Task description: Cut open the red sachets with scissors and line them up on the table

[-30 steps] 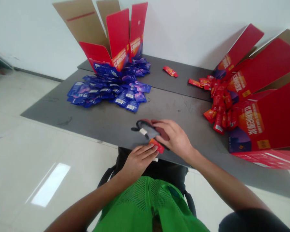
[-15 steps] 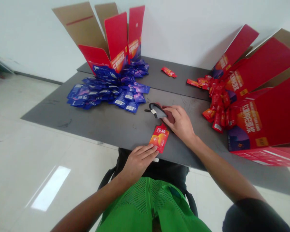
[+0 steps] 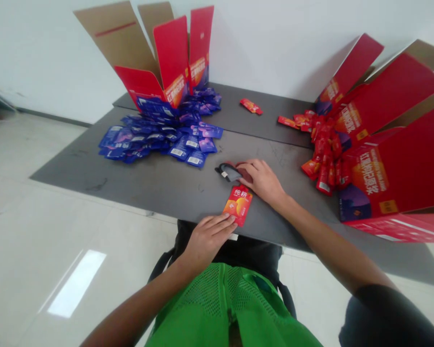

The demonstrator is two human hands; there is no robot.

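Note:
My left hand [image 3: 210, 237] lies with its fingers stretched flat over the lower left edge of a red sachet [image 3: 239, 205]. The sachet rests on the table, its orange fruit print facing up and its narrow neck pointing away from me. Just beyond that neck, my right hand [image 3: 262, 179] is closed on a small pouch-like thing [image 3: 230, 172] with a black rim, a grey inside and a white tag. Its reddish outer side is partly hidden by my fingers, so I cannot make out exactly what it is.
Blue sachets [image 3: 159, 132] are heaped before an open red carton [image 3: 141, 84] at the back left. Red sachets [image 3: 325, 149] spill beside open red cartons [image 3: 390, 173] on the right. A lone red sachet [image 3: 251, 106] lies near the wall on the grey table [image 3: 148, 185].
The black-rimmed thing in my right hand has come down lower and tilted flatter, shifting slightly left. My left hand and the red sachet under it stay in place.

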